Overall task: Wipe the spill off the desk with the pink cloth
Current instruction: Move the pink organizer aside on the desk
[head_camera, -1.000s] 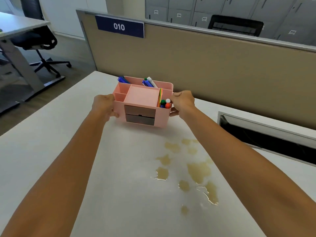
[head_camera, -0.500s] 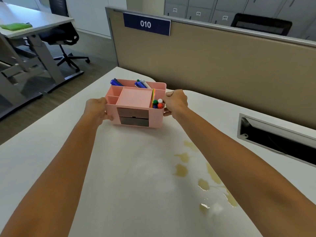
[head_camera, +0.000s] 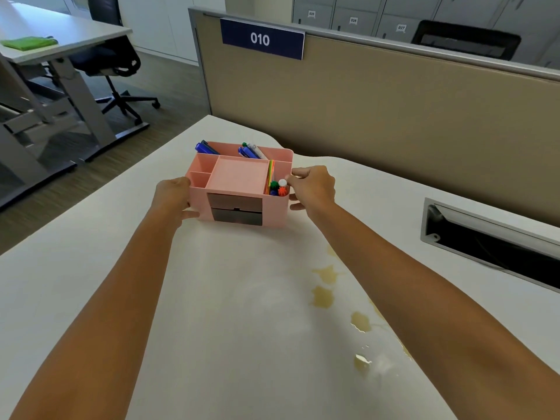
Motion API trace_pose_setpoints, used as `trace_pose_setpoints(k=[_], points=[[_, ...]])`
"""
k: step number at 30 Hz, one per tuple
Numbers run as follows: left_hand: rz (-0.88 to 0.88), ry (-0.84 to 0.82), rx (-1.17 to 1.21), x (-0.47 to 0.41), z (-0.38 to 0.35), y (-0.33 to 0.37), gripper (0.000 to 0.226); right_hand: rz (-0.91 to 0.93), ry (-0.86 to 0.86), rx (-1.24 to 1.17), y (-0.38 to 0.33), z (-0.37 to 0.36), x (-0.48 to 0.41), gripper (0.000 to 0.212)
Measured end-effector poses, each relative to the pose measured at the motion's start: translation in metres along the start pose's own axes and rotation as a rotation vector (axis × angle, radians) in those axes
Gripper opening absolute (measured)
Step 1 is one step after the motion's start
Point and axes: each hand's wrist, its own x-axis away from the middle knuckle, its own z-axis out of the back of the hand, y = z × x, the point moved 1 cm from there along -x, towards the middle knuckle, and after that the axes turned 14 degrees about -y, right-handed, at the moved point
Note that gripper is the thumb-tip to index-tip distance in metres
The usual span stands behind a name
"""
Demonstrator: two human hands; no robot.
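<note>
A pink desk organizer [head_camera: 239, 177] with pens, markers and two dark drawers sits on the white desk [head_camera: 242, 328]. My left hand [head_camera: 172, 198] grips its left side and my right hand [head_camera: 313, 187] grips its right side. Yellowish spill puddles [head_camera: 324, 295] lie on the desk to the right of centre, partly hidden under my right forearm. No pink cloth is in view.
A beige partition [head_camera: 378, 110] with a "010" sign [head_camera: 262, 39] runs behind the desk. A cable slot [head_camera: 491, 237] is cut into the desk at right. At left stand another desk with a green cloth [head_camera: 28, 42] and an office chair [head_camera: 112, 65].
Both hands have carried the organizer to the left, away from the spill. The view has swung left, so the spill now lies further right and lower.
</note>
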Motion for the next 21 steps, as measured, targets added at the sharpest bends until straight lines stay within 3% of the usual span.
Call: trace_pose_setpoints(k=[4,10,17,21], points=[[-0.050,0.099,-0.142,0.006,-0.002,-0.010,0.052,0.056,0.112,0.048,0.012,0.012,0.013,0.021],[-0.317,0.349,-0.404,0.039,-0.025,-0.038,0.065,0.165,0.247,0.174,0.037,0.034,0.058,0.018],[-0.432,0.234,-0.716,0.102,-0.070,-0.085,0.068,0.312,0.283,0.279,0.083,0.057,0.124,0.024],[-0.635,0.057,-0.769,0.153,-0.101,-0.111,0.063,0.349,0.319,0.333,0.115,0.073,0.162,0.026]])
